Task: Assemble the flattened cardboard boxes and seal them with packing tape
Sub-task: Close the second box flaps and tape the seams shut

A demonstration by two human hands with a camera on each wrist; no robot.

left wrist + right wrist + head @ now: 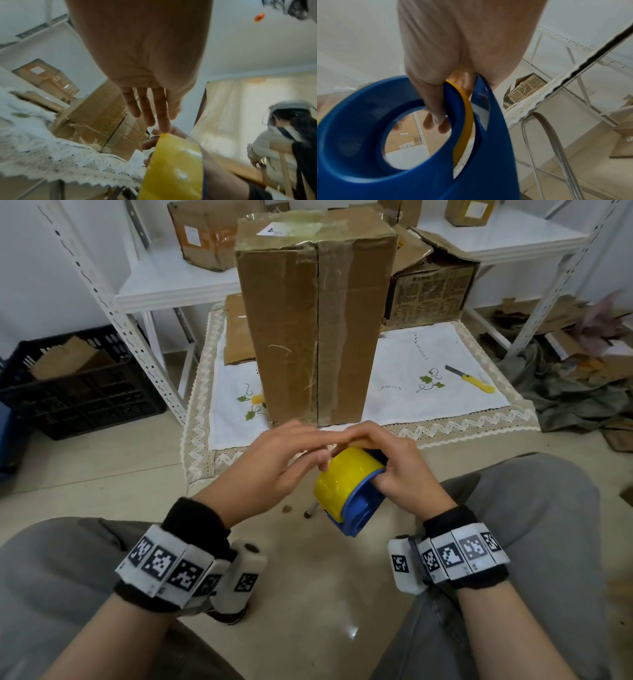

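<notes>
A tall brown cardboard box [315,320] stands upright on the white embroidered cloth of the low table [428,371], its front seam covered with clear tape. In front of it, over my lap, my right hand [394,467] grips a blue tape dispenser [356,508] that carries a yellow tape roll [342,477]. In the right wrist view its fingers [435,119] curl through the dispenser's [359,121] hollow core. My left hand [318,446] reaches across with straight fingers. Its index fingertip [164,128] touches the top edge of the yellow roll [173,162].
A yellow utility knife [471,379] lies on the cloth at the right. Flat cardboard [238,333] and a torn printed box [431,292] sit behind the tall box. White shelving [164,285] holds more boxes, a black crate [78,385] stands on the left, and another person [283,135] sits nearby.
</notes>
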